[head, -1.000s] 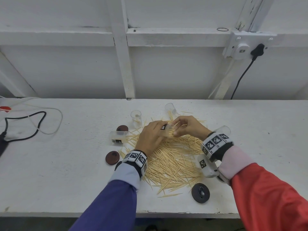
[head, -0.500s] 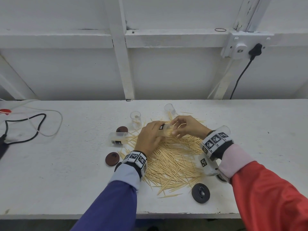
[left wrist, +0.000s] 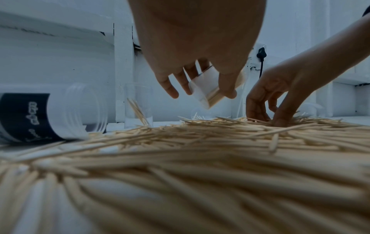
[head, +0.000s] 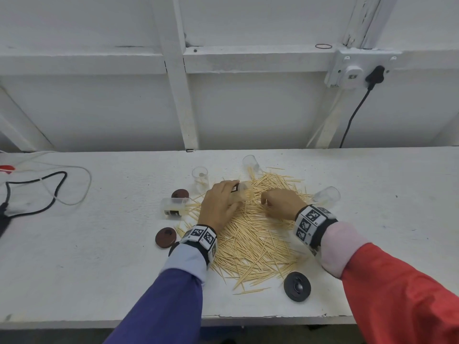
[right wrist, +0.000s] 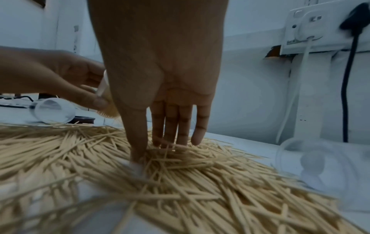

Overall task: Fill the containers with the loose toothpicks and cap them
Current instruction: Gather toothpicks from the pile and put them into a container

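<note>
A wide pile of loose toothpicks [head: 255,239] [right wrist: 180,182] covers the middle of the white table [head: 99,256]. My left hand [head: 236,193] grips a small clear container [head: 242,191] [left wrist: 206,88], partly filled with toothpicks and tilted just above the pile. To its right, my right hand [head: 267,203] [right wrist: 156,148] reaches down, thumb and fingertips [left wrist: 258,114] touching the pile. A labelled container [head: 175,206] [left wrist: 46,114] lies at the left. An upright container [head: 200,176], a tilted container [head: 250,162] and a lying container [head: 325,196] [right wrist: 320,163] stand around. Two brown caps [head: 180,194] [head: 165,237] and a black cap [head: 297,286] lie loose.
Black and white cables [head: 37,194] lie on the table's far left. A wall socket [head: 352,70] with a black cord hangs behind at the right. The table's front edge [head: 223,319] runs close below the black cap.
My right hand has left the mouth of the held container and dropped onto the pile to its right. My left hand keeps holding the container.
</note>
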